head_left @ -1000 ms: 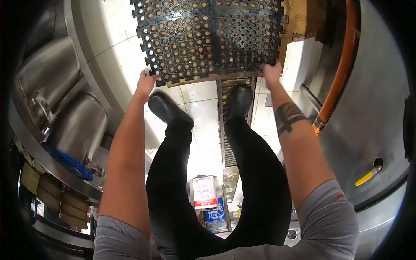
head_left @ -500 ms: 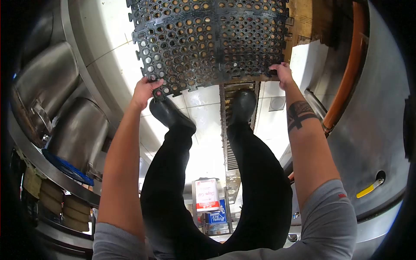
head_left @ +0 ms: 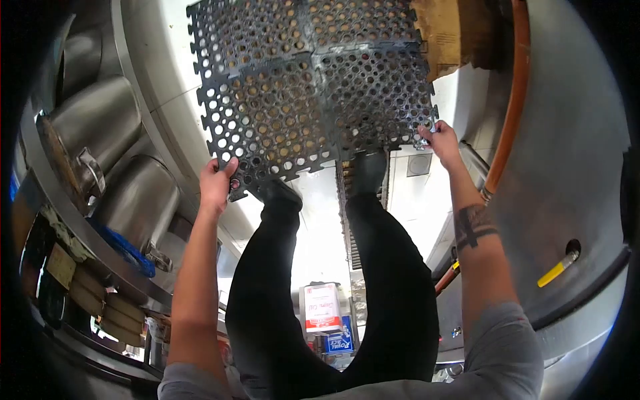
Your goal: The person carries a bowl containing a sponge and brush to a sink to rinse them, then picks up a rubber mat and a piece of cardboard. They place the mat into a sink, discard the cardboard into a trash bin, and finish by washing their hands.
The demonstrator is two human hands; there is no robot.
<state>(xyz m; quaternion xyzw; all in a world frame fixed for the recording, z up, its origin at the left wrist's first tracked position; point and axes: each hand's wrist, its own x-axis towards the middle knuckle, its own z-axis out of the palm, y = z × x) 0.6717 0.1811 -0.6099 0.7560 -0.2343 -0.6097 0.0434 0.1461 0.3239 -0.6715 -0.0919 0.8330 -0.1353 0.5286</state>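
A black rubber mat (head_left: 320,87) full of round holes, with jagged interlocking edges, spans the upper middle of the view. My left hand (head_left: 218,183) pinches its near left corner. At the near right corner my right hand (head_left: 441,143) grips the edge, thumb on top. The mat's near edge hangs above my black shoes and hides part of them. Under the mat, brown cardboard (head_left: 437,37) shows at the upper right.
White floor tiles (head_left: 317,220) and a metal drain grate (head_left: 348,233) lie below. Steel containers (head_left: 100,117) line the left. An orange pipe (head_left: 512,100) and a steel panel with a yellow-handled valve (head_left: 555,270) stand right. Tins (head_left: 322,307) sit behind my legs.
Both hands have come closer to my body, drawing the mat's near edge toward me and over more of my shoes. The grip at both corners remains.
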